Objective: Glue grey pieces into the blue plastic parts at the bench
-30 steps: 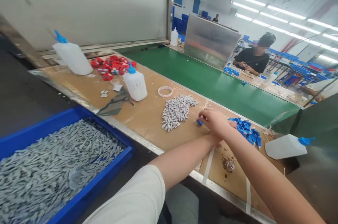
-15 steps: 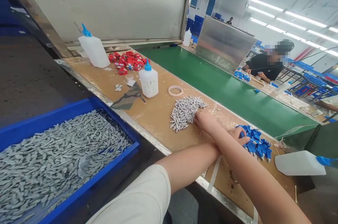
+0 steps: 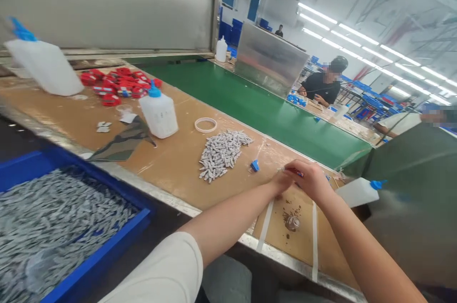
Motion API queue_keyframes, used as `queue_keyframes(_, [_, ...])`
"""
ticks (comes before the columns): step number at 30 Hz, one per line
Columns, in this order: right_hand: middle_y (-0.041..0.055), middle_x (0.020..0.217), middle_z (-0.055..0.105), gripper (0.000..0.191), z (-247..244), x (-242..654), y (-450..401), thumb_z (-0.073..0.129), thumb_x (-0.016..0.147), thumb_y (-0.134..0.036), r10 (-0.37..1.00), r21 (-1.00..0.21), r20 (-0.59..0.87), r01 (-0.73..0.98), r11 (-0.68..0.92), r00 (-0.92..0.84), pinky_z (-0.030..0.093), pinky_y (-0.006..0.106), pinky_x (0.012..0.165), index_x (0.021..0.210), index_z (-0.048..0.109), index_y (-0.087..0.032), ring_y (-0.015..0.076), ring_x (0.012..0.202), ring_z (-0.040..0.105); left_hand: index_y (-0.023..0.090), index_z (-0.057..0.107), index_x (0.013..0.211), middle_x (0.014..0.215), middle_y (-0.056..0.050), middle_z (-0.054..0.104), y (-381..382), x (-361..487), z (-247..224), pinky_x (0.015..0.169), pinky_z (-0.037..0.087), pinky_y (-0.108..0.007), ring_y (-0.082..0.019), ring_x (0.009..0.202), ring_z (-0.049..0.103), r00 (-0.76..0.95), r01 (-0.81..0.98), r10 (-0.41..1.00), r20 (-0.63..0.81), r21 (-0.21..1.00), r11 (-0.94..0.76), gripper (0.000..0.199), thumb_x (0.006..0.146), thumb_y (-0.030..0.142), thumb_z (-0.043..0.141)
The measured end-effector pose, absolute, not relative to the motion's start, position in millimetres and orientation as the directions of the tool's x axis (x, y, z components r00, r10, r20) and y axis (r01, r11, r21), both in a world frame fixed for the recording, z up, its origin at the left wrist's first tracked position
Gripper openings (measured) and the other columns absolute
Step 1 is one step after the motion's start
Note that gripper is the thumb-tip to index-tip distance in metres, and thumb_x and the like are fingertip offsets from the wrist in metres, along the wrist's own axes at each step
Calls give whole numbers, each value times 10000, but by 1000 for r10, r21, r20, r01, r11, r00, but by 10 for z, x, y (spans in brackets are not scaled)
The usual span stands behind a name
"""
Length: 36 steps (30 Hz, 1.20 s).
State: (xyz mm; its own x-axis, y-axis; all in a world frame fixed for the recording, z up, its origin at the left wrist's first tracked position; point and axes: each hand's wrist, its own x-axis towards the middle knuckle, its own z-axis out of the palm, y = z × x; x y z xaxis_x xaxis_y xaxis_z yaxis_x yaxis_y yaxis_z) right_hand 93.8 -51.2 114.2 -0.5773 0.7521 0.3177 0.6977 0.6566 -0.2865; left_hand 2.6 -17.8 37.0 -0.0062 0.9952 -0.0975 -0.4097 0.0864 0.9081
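My left hand (image 3: 281, 182) and my right hand (image 3: 306, 174) are together over the right part of the bench, fingers closed. A bit of a blue plastic part (image 3: 299, 174) shows between them, and a small pale tip sticks out at the fingertips; the fingers hide the rest. To their left lies a single blue part (image 3: 254, 165), and beyond it a heap of small grey plastic pieces (image 3: 223, 153). My right hand mostly covers the pile of blue parts. Below the hands is a small clear cup (image 3: 292, 222) amid brown spots.
White squeeze bottles with blue caps stand at left (image 3: 46, 67) and centre (image 3: 159, 112); another bottle (image 3: 359, 192) lies at right. Red parts (image 3: 116, 85), a tape ring (image 3: 205, 125) and a blue bin (image 3: 143, 219) of grey pieces are leftward. Across the green belt (image 3: 228, 93) a person (image 3: 323, 86) works.
My right hand has left the grey heap and my left hand the blue pile; they have come together and my arms are no longer crossed. One blue part now lies apart. The view has turned right.
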Motion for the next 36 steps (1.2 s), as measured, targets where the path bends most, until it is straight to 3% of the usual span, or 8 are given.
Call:
queue_keyframes(3, [84, 959, 755, 263, 1209, 1380, -861, 560, 1059, -398, 721, -273, 317, 668, 692, -616, 553, 301, 764, 1022, 767, -240, 200, 839, 706, 196, 671, 702, 534, 33, 427, -145, -16, 281, 413, 374, -240, -142, 462, 395, 309, -436, 951, -21, 885, 161, 382, 994, 429, 590])
queue_keyframes(7, [90, 959, 746, 311, 1153, 1689, -1224, 510, 1084, -398, 726, -283, 199, 670, 686, -659, 558, 292, 750, 1045, 777, -245, 193, 850, 713, 206, 645, 948, 629, 33, 539, -89, 10, 113, 370, 162, -190, -87, 393, 287, 589, -495, 808, 24, 801, 337, 342, 912, 541, 586])
queue_keyframes(13, [96, 979, 735, 332, 912, 1800, -1415, 453, 1103, -290, 682, -271, 107, 639, 720, -723, 538, 280, 747, 1081, 777, -225, 186, 877, 700, 189, 533, 969, 965, -95, 746, -102, 60, 68, 416, 252, -181, -88, 540, 513, 571, -519, 798, 190, 837, 172, 548, 794, 646, 781])
queue_keyframes(19, [109, 1012, 722, 410, 876, 1725, -1428, 352, 1105, -197, 631, -206, 36, 612, 763, -775, 545, 300, 775, 1148, 760, -211, 199, 897, 680, 212, 549, 975, 672, 12, 662, -80, 41, 11, 444, 257, -210, -92, 436, 418, 577, -393, 792, 199, 918, 56, 446, 833, 594, 732])
queue_keyframes(24, [119, 1019, 717, 412, 925, 1740, -1450, 344, 1090, -151, 584, -180, 14, 572, 800, -812, 555, 324, 798, 1192, 741, -191, 210, 917, 674, 167, 698, 834, 691, -12, 610, -56, 42, -23, 547, 365, -245, -134, 591, 508, 593, -268, 749, 294, 950, -161, 415, 849, 580, 663])
queue_keyframes(29, [78, 973, 721, 241, 844, 1863, -1473, 535, 1065, -218, 731, -349, 282, 643, 682, -622, 563, 281, 734, 1122, 767, -246, 178, 860, 698, 202, 547, 806, 586, 39, 533, -101, 35, -39, 545, 374, -268, -142, 527, 487, 627, -119, 768, 131, 990, -72, 438, 841, 624, 657])
queue_keyframes(33, [51, 930, 734, 111, 720, 1833, -1483, 685, 987, -209, 811, -480, 502, 684, 550, -301, 577, 285, 732, 1017, 785, -247, 174, 822, 707, 217, 446, 732, 577, 40, 466, -146, 21, -43, 591, 353, -291, -152, 570, 457, 586, 33, 797, 149, 978, -207, 443, 959, 597, 472])
queue_keyframes(36, [41, 904, 741, 82, 610, 1770, -1460, 722, 958, -213, 827, -566, 555, 687, 456, -91, 589, 292, 729, 968, 796, -247, 174, 810, 703, 213, 424, 722, 666, 23, 476, -157, 24, -53, 646, 338, -306, -168, 674, 469, 548, 117, 815, 189, 947, -298, 433, 994, 550, 407])
